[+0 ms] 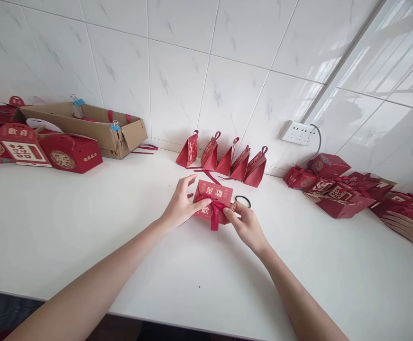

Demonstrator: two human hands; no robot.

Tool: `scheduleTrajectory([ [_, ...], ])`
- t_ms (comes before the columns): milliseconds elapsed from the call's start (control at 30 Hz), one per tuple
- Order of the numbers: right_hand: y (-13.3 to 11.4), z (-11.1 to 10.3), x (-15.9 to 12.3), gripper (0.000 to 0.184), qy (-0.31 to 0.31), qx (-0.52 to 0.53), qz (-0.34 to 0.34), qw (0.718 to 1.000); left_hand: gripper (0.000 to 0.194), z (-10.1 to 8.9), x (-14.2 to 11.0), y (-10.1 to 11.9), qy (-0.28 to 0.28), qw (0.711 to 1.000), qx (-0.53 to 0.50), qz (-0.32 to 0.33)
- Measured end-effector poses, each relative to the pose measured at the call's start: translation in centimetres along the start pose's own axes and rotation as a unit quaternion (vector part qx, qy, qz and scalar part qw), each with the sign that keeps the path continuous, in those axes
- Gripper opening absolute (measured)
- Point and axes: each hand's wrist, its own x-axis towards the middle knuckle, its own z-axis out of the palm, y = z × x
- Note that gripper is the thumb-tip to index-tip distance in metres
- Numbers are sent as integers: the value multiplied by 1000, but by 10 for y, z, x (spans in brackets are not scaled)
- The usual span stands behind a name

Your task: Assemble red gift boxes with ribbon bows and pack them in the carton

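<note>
"How do the arms lie?"

"Both are bare and reach forward: the left forearm slants in from the lower left, the right forearm from the lower right."

"And the left hand?"

"Its thumb stretches toward the other hand, well apart from the bent index finger."

"The right hand?"

"Fingers curled, thumb and index pinched together, wrist nearly in line with the forearm. The two hands are near each other, not touching."

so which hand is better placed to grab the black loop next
Likely the right hand: it sits beside the black loop, while the left hand is across the red box. It seems to be pinching the ribbon, though.
</note>
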Motion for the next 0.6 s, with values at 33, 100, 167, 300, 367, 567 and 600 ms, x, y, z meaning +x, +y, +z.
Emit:
scheduleTrajectory([
  [33,0,1,0,45,-7,24,8,1000,49,1,0,-1,22,999,19,21],
  [100,0,3,0,46,-18,71,16,997,25,2,1,-2,40,995,58,75],
  [167,0,4,1,47,-16,97,20,995,21,1,2,-1,34,991,80,106],
  [300,-1,2,3,47,10,114,22,993,24,-1,2,5,4,998,36,49],
  [367,-2,0,4,47,24,121,26,992,26,-3,1,9,-17,1000,9,15],
  [567,-2,-5,4,47,-3,170,39,985,31,-4,1,10,-44,999,24,-19],
  [600,-2,-6,4,47,-8,179,42,983,31,-4,1,9,-44,998,31,-12],
])
